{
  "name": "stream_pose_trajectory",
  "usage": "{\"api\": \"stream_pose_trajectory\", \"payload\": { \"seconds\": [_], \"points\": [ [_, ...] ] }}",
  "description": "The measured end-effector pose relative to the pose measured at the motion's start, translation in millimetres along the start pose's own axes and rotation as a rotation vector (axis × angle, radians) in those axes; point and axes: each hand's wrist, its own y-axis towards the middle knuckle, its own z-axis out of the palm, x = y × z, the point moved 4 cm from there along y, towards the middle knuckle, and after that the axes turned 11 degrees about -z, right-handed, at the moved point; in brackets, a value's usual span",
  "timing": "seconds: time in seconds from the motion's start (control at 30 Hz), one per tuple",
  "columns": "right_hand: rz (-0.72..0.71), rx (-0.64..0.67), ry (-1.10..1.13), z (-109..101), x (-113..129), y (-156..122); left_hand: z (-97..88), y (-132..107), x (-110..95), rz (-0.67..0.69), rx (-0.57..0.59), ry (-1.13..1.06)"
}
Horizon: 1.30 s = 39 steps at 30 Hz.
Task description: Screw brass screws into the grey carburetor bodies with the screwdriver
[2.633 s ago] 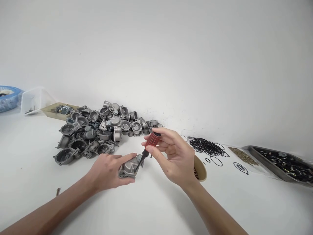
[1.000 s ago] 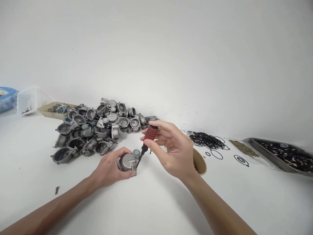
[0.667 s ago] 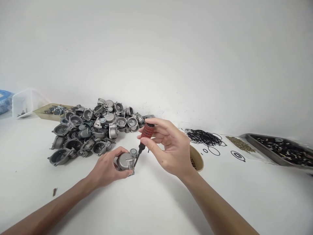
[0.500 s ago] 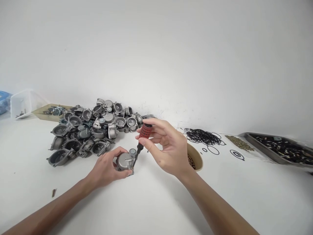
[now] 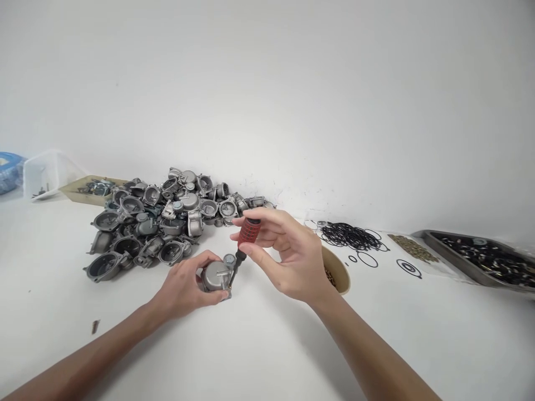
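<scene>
My left hand (image 5: 186, 287) is closed round a grey metal carburetor float bowl (image 5: 216, 275), steadying it on the white table with its domed side up. In my right hand (image 5: 288, 256) is a screwdriver (image 5: 249, 233) with a red and black handle, gripped between thumb and fingers. The screwdriver leans, its dark shaft pointing down and its tip at the bowl's near right corner, beside my left thumb. A small brassy glint shows at the tip, too small to make out clearly.
Similar float bowls (image 5: 134, 245) are heaped at the left, before a tan tray (image 5: 81, 192) of parts. To the right are a tan bowl (image 5: 340, 270) of brassy pieces, black rubber rings (image 5: 351, 236), small brassy parts (image 5: 413, 248) and a metal tray (image 5: 455, 262). A small brown piece (image 5: 95, 326) lies at lower left.
The view has shifted slightly. My right fingers have changed position a little on the screwdriver handle, which stands somewhat more upright. The left hand keeps its hold on the float bowl.
</scene>
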Motion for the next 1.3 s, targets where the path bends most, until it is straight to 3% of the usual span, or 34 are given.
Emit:
{"api": "stream_pose_trajectory", "payload": {
  "seconds": [0.3, 0.4, 0.57, 0.73, 0.9, 1.03, 1.2, 1.3],
  "points": [
    [-0.168, 0.066, -0.144, -2.2, 5.5, 3.4, 0.8, 0.4, 1.9, -0.014, -0.020, 0.011],
    [-0.132, 0.143, -0.059, 1.3, 4.4, 2.4, 0.8, -0.1, 1.0, -0.020, -0.020, 0.021],
    [-0.153, 0.068, -0.168, -3.3, 4.9, 3.9, 0.0, -0.8, -0.7, -0.024, -0.042, 0.040],
    [-0.043, 0.228, -0.006, -1.1, 2.6, 3.8, -0.7, -1.1, -2.7, -0.023, -0.012, 0.022],
    [-0.117, 0.140, -0.152, -3.5, 4.5, 4.5, -1.2, -1.2, -2.1, -0.038, 0.001, 0.036],
    [-0.117, 0.212, -0.036, 1.4, 5.6, 3.3, -1.4, -0.2, -1.1, -0.039, -0.002, 0.050],
    [-0.137, 0.084, -0.100, -2.6, 4.8, 3.1, -2.0, 1.1, -0.7, -0.036, 0.008, 0.071],
    [-0.095, 0.139, 0.026, -1.1, 2.7, 1.7, -2.5, 1.1, -1.2, -0.036, 0.012, 0.072]
  ]
}}
